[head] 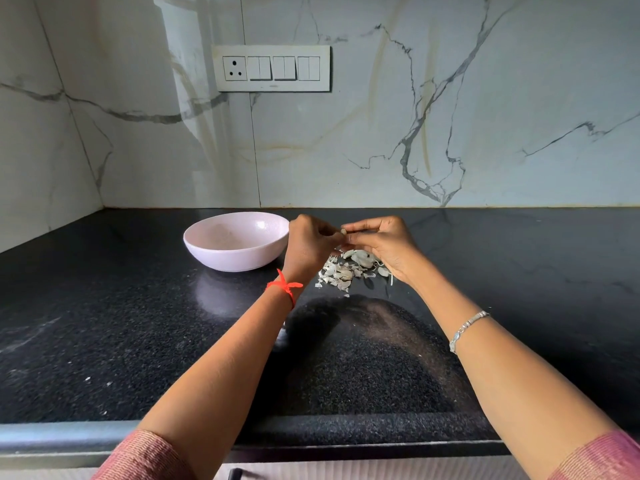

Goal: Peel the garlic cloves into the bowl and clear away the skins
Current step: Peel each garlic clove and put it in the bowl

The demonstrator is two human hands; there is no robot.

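So, near edge first: black speckled counter (138,341), both forearms reaching out over it, red thread (284,287) on the L wrist, silver bracelet (467,329) on the R wrist. Further out, a pile of skins (341,271) lies loose on the counter, just under the hands and partly hidden by them.

Above the pile, L hand (308,245) and R hand (384,244) meet fingertip to fingertip. Both have fingers curled in, pinching one small garlic clove (343,231) btwn them. Only a pale tip shows, so can't tell how much skin is on it. Clove is in the air over the pile, not in the bowl.

Pink bowl (239,261) sits just left of the L hand. No cloves that I can make out inside; the near part is hidden by its own wall.

Risks, as I judge them:
- Clove is tiny and prob. slick once bare. A hard nail pull could pop it out of the pinch into the skins, where pale-on-pale makes it easy to lose.
- Skins look light and dry. An arm sweep or a breath could scatter them over the counter, incl. into the bowl, so more to clear away.
- L wrist is v. close to the bowl rim, so a sideways jerk could knock it.

Farthest, on the marble wall: white switch panel (272,68) w/ one socket and a row of switches. Small mark on its lower edge, too small to read. No other writing, brand or label visible.
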